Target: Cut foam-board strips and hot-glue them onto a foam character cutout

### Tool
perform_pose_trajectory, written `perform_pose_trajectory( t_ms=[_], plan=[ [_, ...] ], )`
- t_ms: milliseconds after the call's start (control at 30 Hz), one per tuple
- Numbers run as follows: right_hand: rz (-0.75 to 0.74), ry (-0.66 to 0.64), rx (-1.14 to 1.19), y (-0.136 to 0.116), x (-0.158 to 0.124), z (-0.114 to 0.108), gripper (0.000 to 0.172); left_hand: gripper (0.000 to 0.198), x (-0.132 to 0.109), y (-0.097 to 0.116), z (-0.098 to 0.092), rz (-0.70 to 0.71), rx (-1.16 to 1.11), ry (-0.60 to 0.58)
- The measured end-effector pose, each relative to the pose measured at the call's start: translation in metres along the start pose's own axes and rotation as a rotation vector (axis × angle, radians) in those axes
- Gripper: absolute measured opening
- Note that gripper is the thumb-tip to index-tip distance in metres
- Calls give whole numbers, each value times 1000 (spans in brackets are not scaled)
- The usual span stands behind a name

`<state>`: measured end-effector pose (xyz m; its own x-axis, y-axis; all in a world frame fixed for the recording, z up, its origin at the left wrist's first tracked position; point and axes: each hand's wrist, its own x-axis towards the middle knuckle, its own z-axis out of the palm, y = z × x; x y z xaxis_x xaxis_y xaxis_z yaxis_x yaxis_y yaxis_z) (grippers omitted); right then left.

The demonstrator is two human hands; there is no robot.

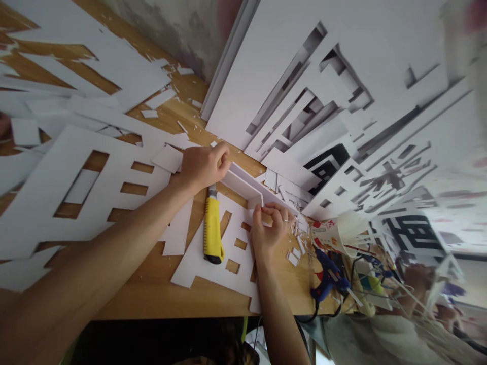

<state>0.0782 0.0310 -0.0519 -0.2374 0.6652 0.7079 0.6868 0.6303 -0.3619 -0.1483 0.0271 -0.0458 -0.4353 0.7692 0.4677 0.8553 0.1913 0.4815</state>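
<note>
- Head view, centre: the left hand (205, 165) has its fingers curled into a narrow loop over the left end of a white strip (243, 186); whether they pinch it cannot be told, since the grip is hidden.
- Just right of centre, the right hand (268, 225) holds narrowly at the strip's other end, thumb and curled fingertips close together; a ring shows on one finger.
- The strip is thin, smooth, matte board standing on edge, its long straight wall meeting a short end piece at an angle.
- Left of the right hand, a cutter knife (213, 225) with a ribbed yellow plastic body lies on a flat white sheet (218, 274) with rectangular openings; the left hand hides its tip.
- Across the left of the frame, a larger perforated sheet (41, 197) overlaps other flat offcuts.
- The table (140, 301) is warm, grained wood, sprinkled with crumbs of board.
- At upper right, a tall white panel (369, 40) stands tilted, pierced by long slots and hooked, stroke-like shapes.
- At right, small blocky scraps (292, 257) lie near a printed paper cup (331, 235) and a blue glue gun (327, 279).
- At lower right, another person's pale, creased clothing (365, 337) shows, blurred.
</note>
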Motion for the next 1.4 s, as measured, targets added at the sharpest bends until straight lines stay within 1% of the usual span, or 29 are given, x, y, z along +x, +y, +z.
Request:
perform_pose_trajectory(
  t_ms=[167,333,533,600,700,800,967,1400],
  plan=[
    [-4,-11,0,-1,1,0,18,21,0,-2,2,16,-6,31],
    [18,-13,-5,0,1,0,18,18,-1,-4,3,68,8,45],
    [24,0,58,2,0,1,16,21,-3,-4,2,60,-54,59],
    [18,12,65,2,1,2,15,21,-5,-3,2,114,-74,56],
    [16,16,58,1,1,2,15,21,-7,-2,1,230,-60,71],
    [36,11,56,1,2,1,16,21,-9,-2,2,282,-39,107],
    [65,-3,92,1,1,1,14,21,-9,-2,2,301,-8,153],
    [79,-1,99,0,1,2,20,25,-8,0,0,306,28,145]
  ],
)
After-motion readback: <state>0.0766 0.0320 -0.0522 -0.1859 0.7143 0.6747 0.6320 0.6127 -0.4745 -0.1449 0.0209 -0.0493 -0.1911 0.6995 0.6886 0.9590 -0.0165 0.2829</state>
